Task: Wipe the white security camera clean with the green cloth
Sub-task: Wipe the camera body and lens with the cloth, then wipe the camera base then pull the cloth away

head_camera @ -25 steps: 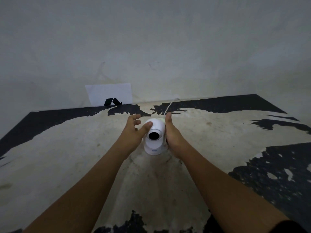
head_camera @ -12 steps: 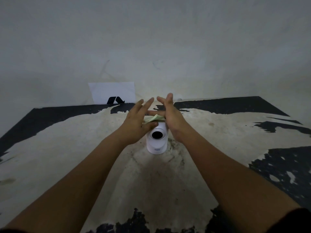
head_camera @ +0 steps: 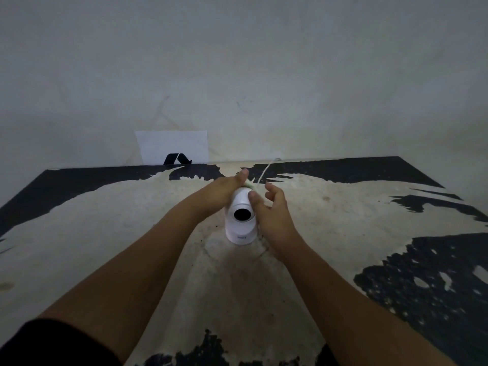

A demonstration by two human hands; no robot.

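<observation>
The white security camera [head_camera: 240, 228] stands upright in the middle of the worn table [head_camera: 132, 233], its dark lens facing me. My left hand [head_camera: 220, 192] reaches round the camera's upper left side and presses the green cloth [head_camera: 249, 184] against the top rear of the head. Only a pale green sliver of the cloth shows past the fingertips. My right hand [head_camera: 272, 212] lies along the camera's right side with its thumb resting on the head and its fingers loosely curled, apart from the body. A thin white cable [head_camera: 264, 172] runs from behind the camera toward the wall.
A white sheet with a black logo [head_camera: 173, 147] leans against the grey wall at the table's far edge. The tabletop is beige with peeling black patches [head_camera: 435, 286] on the right and along the back.
Both hands have come down from above the camera. The left hand now wraps the cloth round the back of the head, and the right hand has dropped beside the camera, thumb on it.
</observation>
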